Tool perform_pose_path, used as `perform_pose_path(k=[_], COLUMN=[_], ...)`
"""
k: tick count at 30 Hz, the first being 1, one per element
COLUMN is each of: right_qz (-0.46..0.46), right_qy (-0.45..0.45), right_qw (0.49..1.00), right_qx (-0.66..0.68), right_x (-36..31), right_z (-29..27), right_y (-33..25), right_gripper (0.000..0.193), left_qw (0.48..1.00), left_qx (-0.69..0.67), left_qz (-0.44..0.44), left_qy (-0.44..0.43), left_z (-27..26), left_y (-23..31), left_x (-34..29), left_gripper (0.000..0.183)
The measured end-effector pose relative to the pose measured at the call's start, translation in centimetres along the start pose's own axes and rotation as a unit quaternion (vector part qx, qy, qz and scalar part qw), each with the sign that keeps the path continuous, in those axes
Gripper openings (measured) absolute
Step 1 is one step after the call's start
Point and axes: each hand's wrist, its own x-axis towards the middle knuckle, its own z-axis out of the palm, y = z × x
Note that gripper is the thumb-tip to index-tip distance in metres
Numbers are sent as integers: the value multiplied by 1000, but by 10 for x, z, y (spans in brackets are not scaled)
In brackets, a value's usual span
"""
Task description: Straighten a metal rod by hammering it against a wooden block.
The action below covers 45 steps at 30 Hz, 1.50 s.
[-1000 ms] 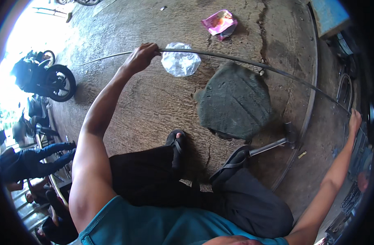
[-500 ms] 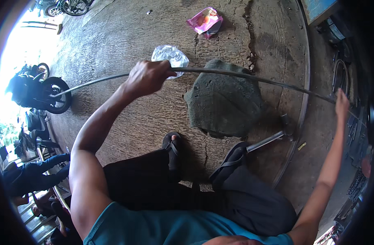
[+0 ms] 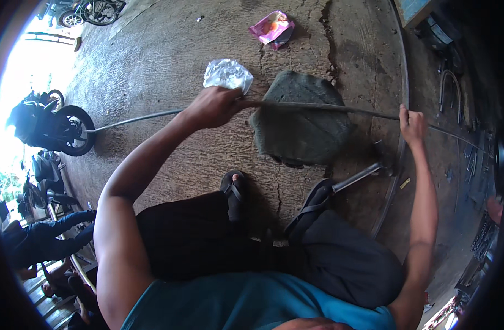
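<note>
A long, thin metal rod (image 3: 312, 106) runs crosswise in front of me, bowed slightly in the fisheye picture. My left hand (image 3: 214, 106) is closed around it left of the middle, close to a crumpled clear plastic bag (image 3: 228, 74) on the ground. Farther right, my right hand (image 3: 413, 125) grips the same rod. Between the hands the rod passes over a big grey-green stone block (image 3: 301, 132); whether it touches the top I cannot tell. A hammer with a metal handle (image 3: 357, 177) lies beside my right foot, its head in shadow.
A pink packet (image 3: 272, 27) lies on the rough concrete beyond the stone. Parked motorcycles (image 3: 54, 124) stand at the left, above people in dark clothes (image 3: 48, 239). Metal bars and tools (image 3: 475, 165) line the right side, and a blue-topped box (image 3: 414, 11) is at the far right.
My right hand has shifted left along the rod, closer to the stone. My left hand has moved slightly right and nearer, and the rod has levelled out somewhat.
</note>
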Motion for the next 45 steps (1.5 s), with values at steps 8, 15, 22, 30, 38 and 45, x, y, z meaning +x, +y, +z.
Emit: perform_pose_path(k=[8, 15, 22, 30, 38, 45], right_qz=[1, 128, 483, 590, 385, 288], right_qy=[0, 186, -173, 8, -66, -150], right_qw=[999, 974, 841, 550, 232, 716], right_qx=[-46, 11, 169, 591, 891, 617], right_x=[3, -94, -218, -200, -205, -133], right_z=[1, -3, 114, 125, 7, -98], right_y=[4, -23, -89, -87, -97, -135], right_gripper=[60, 20, 68, 28, 22, 18], left_qw=[997, 995, 993, 996, 997, 992], left_qx=[49, 79, 101, 62, -7, -34], left_qz=[-44, -67, -52, -44, -67, -79], left_qy=[37, 11, 11, 38, -29, -88], left_z=[6, 10, 16, 19, 14, 8], left_y=[-45, -43, -43, -47, -49, -48], left_x=[-49, -47, -48, -48, -46, -43], left_gripper=[33, 33, 30, 38, 44, 41])
